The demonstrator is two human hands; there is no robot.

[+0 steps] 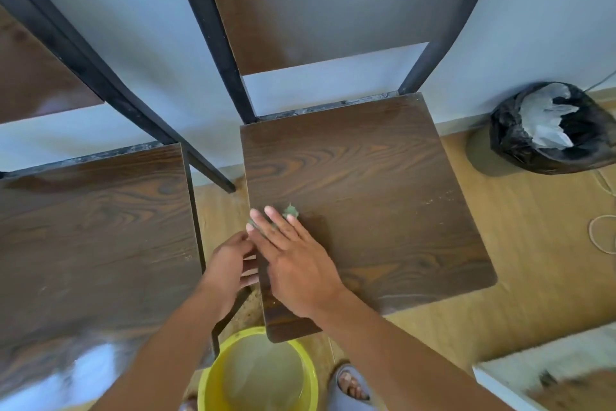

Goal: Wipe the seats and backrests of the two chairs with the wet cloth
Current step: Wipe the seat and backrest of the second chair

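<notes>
Two dark wood-grain chairs with black metal frames stand side by side against a pale wall. My right hand (pixel 293 260) lies flat, fingers spread, on the left part of the right chair's seat (pixel 383 197), pressing a small green cloth (pixel 290 210) that peeks out beyond the fingertips. My left hand (pixel 233 264) is cupped at that seat's left edge, below the rim, beside my right hand. The right chair's backrest (pixel 316 4) rises behind. The left chair's seat (pixel 93 237) fills the left side, with its backrest (pixel 36 74) at the far left.
A yellow bucket (pixel 213 374) of cloudy water stands on the wooden floor below the seat's front corner. A bin lined with a black bag (pixel 520 144) sits at the right by the wall. A thin cord (pixel 600 237) lies on the floor. My sandalled foot (pixel 350 387) is near the bucket.
</notes>
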